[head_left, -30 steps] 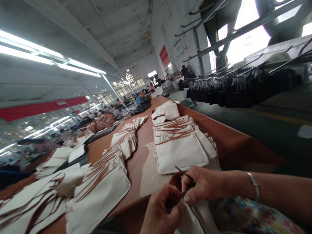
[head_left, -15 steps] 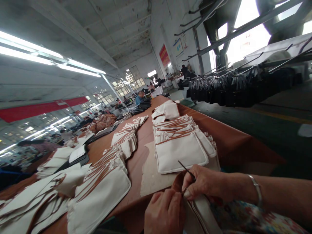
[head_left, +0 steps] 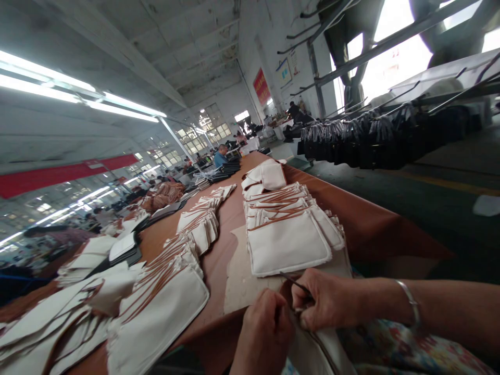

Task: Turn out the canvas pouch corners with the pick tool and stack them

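Low in the view, a white fabric piece with brown trim (head_left: 308, 346) lies over my lap, a dark lengthwise seam running down it. My left hand (head_left: 263, 330) is closed at the left of its upper end, fingers curled in and pinching at its edge; the exact grip is hidden. A thin dark pointed tool (head_left: 294, 281) sits in my right hand (head_left: 332, 299), its tip pointing up and left. The thumb of that hand presses near the top of the same piece. Just beyond the hands, a stack of white pouch-like pieces (head_left: 289, 242) rests on a beige sheet (head_left: 238, 286).
Brown covering (head_left: 219, 271) spans the long table. Another overlapping row of white pieces (head_left: 164, 317) runs along its left, with loose white parts (head_left: 42, 317) farther left. Black bags (head_left: 351, 148) hang from a rack at right. A person in blue (head_left: 221, 156) sits farther back.
My left hand has turned and its fingers have curled tighter. The dark tool has tipped lower, its point now closer to the stack's front edge. My right hand stays at the fabric piece.
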Tool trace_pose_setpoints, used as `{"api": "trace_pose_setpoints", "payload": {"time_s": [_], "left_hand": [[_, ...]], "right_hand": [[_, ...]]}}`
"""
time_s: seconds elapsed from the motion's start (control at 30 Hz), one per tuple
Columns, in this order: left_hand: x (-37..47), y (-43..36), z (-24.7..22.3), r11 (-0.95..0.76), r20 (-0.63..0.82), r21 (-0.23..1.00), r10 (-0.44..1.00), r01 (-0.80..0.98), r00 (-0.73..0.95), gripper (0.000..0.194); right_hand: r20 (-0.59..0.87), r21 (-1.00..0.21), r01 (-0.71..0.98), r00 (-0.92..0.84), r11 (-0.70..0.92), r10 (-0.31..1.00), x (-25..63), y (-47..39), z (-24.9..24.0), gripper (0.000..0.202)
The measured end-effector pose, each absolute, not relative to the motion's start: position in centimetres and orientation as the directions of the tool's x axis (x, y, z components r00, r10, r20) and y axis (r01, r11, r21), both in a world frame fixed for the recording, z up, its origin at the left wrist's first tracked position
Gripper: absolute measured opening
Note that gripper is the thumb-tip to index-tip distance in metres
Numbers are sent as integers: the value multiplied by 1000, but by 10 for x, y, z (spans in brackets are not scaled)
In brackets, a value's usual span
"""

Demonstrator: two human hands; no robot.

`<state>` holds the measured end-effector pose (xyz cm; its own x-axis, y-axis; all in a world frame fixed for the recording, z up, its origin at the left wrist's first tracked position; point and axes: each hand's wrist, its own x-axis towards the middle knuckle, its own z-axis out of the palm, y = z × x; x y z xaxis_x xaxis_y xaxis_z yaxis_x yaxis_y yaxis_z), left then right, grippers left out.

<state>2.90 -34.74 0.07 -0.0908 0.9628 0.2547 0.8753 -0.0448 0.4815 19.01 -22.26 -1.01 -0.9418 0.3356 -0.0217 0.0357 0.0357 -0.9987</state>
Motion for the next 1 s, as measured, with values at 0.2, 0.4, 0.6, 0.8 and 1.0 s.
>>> {"api": "trace_pose_setpoints", "payload": {"time_s": [0.2, 0.4, 0.6, 0.8, 1.0], "left_hand": [[20, -342, -11, 229, -234, 971, 970, -71, -68, 30], [24, -348, -5, 151, -146, 981, 988, 118, -49, 32], [35, -350, 4, -182, 317, 663, 947, 726, -52, 12], [31, -358, 9, -281, 282, 426, 944, 860, 169, 24], [47, -348, 0, -8, 173, 825, 955, 564, -241, 31]], "right_hand": [[-17, -999, 0, -947, -53, 322, 193, -220, -11, 16], [-57, -992, 13, -933, -125, 354, 193, -220, -20, 18], [-101, -994, 78, -932, -81, 348, 194, -219, -20, 18], [-115, -993, 113, -934, -26, 337, 193, -217, -26, 20], [234, -949, -141, -915, 282, 330, 196, -231, -13, 18]]}}
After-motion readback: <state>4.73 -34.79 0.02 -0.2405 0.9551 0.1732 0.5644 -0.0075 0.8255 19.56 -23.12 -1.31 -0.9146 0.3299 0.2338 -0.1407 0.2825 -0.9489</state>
